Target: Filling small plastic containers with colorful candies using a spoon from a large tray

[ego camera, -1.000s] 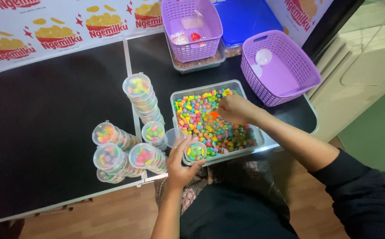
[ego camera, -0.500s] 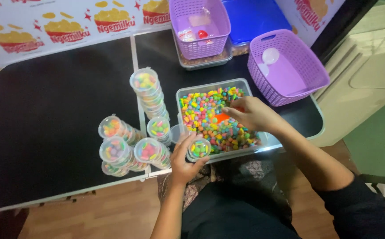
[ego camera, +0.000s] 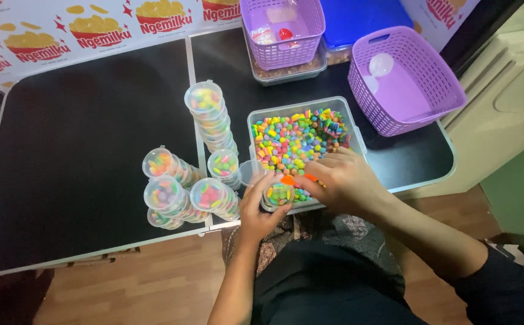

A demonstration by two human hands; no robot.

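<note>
The left hand point(ego camera: 260, 207) cups a small clear round cup point(ego camera: 279, 194) filled with coloured candies, fingers curled around its side, holding it at the near edge of the clear rectangular tub point(ego camera: 301, 144). The right hand point(ego camera: 343, 180) sits just to the right of the cup, fingers pressed together and pinching a small orange scoop point(ego camera: 295, 179) — its tip lies right over the cup's mouth. Beyond both hands the tub is full of mixed coloured candies. To the left of the left hand stand several stacks of filled cups point(ego camera: 186, 183), lidded and leaning, one taller stack point(ego camera: 210, 114) farther off. Beyond the right hand, well apart, a purple basket point(ego camera: 430, 78) holds a clear round lid — another purple basket point(ego camera: 310, 33) sits farther back on the black table point(ego camera: 63, 138).
</note>
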